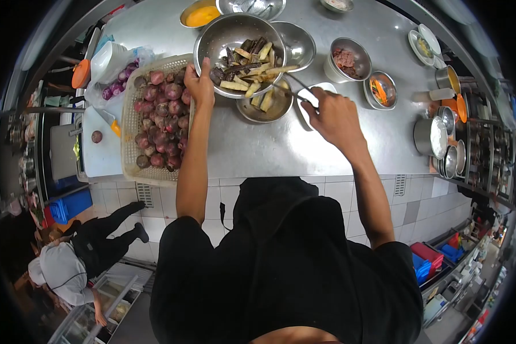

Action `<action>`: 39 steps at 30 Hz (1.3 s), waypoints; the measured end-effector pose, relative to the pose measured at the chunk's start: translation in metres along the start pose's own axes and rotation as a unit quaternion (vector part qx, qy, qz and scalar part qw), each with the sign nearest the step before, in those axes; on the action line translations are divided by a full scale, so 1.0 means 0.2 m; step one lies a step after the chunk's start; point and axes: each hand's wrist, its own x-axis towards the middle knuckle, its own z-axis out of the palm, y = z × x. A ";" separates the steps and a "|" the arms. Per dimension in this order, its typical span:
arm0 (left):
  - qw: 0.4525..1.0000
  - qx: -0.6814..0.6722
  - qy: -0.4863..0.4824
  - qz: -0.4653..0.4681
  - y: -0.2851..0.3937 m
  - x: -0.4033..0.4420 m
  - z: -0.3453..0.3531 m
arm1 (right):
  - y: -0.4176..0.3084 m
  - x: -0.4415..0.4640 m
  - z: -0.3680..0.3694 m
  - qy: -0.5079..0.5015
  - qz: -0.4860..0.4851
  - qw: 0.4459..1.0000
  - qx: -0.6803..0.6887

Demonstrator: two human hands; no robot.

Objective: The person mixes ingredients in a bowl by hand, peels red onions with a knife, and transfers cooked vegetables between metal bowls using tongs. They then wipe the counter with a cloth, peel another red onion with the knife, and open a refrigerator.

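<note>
My left hand (200,86) grips the rim of a metal bowl (212,43) at its left side. Eggplant strips (252,57), pale with dark skin, lie in it, bunched toward its lower right. This bowl is tilted above a smaller metal bowl (269,116), which holds a few similar strips (265,102). My right hand (335,117) is closed around long, thin metal tongs (301,83), whose two arms reach to the strips at the bowl's edge. The tips are partly lost among the strips. A white dish (305,117) sits partly under my right hand.
A basket (130,132) of red onions stands left, beside a white cutting board (100,152) with a knife (113,123). Bowls of minced meat (345,62) and carrot strips (379,90) stand right. Metal pots (431,137) line the right edge. Another person (63,269) is behind, lower left.
</note>
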 end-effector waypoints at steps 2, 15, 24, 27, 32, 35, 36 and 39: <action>0.999 -0.037 0.006 -0.036 0.00 0.02 0.01 | -0.01 0.02 -0.07 0.014 -0.004 1.000 0.004; 0.958 -0.154 0.040 -0.238 0.18 0.03 -0.05 | 0.40 0.30 -0.37 0.006 0.095 0.989 0.113; 0.961 -0.180 0.068 -0.201 0.33 0.05 -0.07 | 0.34 0.37 0.67 0.243 0.051 0.966 -0.074; 0.964 -0.182 0.082 -0.177 0.39 0.02 -0.06 | -0.08 0.16 0.79 0.084 0.014 0.985 0.148; 0.966 -0.170 0.089 -0.173 0.40 0.02 -0.10 | -0.21 0.14 1.10 0.007 -0.018 0.998 0.054; 0.964 -0.179 0.091 -0.173 0.41 0.02 -0.13 | -0.21 0.17 1.09 -0.108 0.027 0.990 0.082; 0.964 -0.188 0.085 -0.166 0.41 0.01 -0.13 | -0.20 0.17 1.09 -0.105 0.020 0.991 0.077; 0.962 -0.200 0.081 -0.171 0.42 0.01 -0.16 | -0.19 0.15 1.10 -0.083 0.014 0.993 0.084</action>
